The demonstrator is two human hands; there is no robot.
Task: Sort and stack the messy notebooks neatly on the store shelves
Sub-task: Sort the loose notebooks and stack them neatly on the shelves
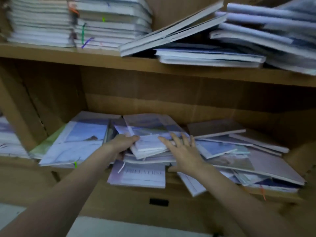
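Both bare arms reach into the lower wooden shelf (171, 194) of a brown wooden bookcase, where a loose heap of pale blue and lilac paper-covered notebooks (239, 156) lies scattered at odd angles, several overlapping and some hanging over the front edge.

The left hand (122, 144) is at the left side of a small, tilted pile of thin white-edged notebooks (150, 144) in the middle of that shelf. Its thumb lies on top of the pile and its fingers (119, 155) curl down around the pile's left edge, clamped on it. The right hand (181, 151) lies over the right side of the same pile with its fingers (174, 139) straight and spread apart, palm down; whether it presses or only hovers just above cannot be told through the blur.

Just below the pile, a lilac notebook with blurred printed lettering (142, 175) juts out past the shelf edge. To the left, a large notebook with a pale blue picture cover (77, 142) lies flat, tilted.

On the upper wooden shelf (68, 54), two tidy stacks of white-edged notebooks (77, 23) stand at the left, touching side by side. Towards the right, grey-covered notebooks (171, 31) lean slanted over a low flat stack, and further right a sloping pile of lilac notebooks (265, 31) overhangs the edge.
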